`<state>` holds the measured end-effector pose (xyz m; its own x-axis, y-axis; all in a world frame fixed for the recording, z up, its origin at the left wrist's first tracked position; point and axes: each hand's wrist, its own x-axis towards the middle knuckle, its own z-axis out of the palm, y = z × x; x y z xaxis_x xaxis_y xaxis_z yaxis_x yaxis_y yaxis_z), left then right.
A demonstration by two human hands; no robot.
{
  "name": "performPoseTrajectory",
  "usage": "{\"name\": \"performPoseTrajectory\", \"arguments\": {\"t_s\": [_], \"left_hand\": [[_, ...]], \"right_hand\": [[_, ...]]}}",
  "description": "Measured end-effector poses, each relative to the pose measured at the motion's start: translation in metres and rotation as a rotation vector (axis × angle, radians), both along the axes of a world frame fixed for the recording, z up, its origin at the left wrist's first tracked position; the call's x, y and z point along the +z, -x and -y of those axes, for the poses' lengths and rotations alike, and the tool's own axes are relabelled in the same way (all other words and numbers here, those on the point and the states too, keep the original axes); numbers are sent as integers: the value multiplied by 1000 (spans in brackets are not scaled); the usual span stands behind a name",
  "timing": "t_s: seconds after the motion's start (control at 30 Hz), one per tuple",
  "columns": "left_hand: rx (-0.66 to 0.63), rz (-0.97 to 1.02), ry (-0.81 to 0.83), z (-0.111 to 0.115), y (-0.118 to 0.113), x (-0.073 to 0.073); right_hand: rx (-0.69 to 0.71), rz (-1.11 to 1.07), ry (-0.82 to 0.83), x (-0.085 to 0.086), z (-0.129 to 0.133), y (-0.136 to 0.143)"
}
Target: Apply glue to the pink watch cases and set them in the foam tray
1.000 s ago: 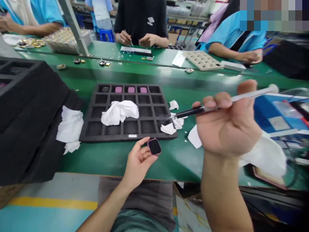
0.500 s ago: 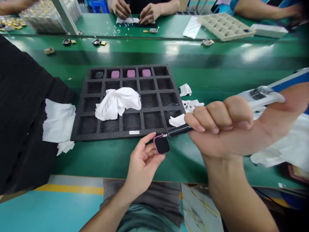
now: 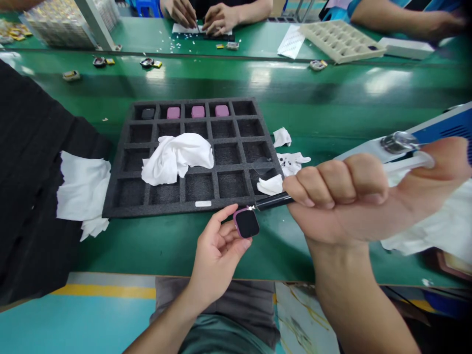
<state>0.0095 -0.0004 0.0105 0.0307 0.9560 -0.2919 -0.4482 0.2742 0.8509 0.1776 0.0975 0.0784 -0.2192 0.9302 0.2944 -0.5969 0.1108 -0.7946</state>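
Observation:
My left hand [image 3: 218, 248] grips a purple-framed smartwatch case [image 3: 247, 223] by its edges between fingers and thumb, its black screen turned up. In my right hand [image 3: 339, 196] is a syringe [image 3: 273, 201] with a black barrel. The fingers wrap round it, and the thumb lies on the white plunger end. Its metal tip meets, or nearly meets, the upper edge of the watch frame; contact is too small to tell. Behind the hands lies a black foam tray [image 3: 155, 211]. Three purple watch cases [image 3: 197, 112] and a black one [image 3: 148, 113] occupy its back row.
A crumpled white cloth [image 3: 180, 157] lies across the tray. More white cloth [image 3: 84, 189] hangs by the black foam stack [image 3: 35, 187] at left. Stained wipes [image 3: 291, 162] lie right of the tray. Across the green bench, a co-worker's hands [image 3: 220, 19] work near a beige tray [image 3: 341, 42].
The view has shifted slightly, so the tray and cloths sit a little further left. Both hands keep their holds, and the syringe tip stays at the watch frame's upper edge.

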Motion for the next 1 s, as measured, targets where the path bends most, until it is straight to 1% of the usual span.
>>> {"name": "performPoseTrajectory", "arguments": {"t_s": [0.07,0.13,0.3,0.5,0.6,0.73,0.9,1.0], "left_hand": [[0,5,0,0,0,0],[-1,12,0,0,1,0],[3,28,-6,0,-1,0],[2,35,0,0,0,1],[-4,40,4,0,0,1],[-14,41,-4,0,0,1],[-24,37,-7,0,0,1],[-33,35,-14,0,1,1]], "right_hand": [[-45,-13,22,1,2,2],[-57,7,29,1,2,3],[-9,38,-44,-1,-3,0],[6,23,-62,0,-5,0],[-21,48,-34,0,-4,2],[-13,35,-33,2,-2,2],[-14,36,59,5,1,-1],[-5,20,72,0,-2,-3]]}}
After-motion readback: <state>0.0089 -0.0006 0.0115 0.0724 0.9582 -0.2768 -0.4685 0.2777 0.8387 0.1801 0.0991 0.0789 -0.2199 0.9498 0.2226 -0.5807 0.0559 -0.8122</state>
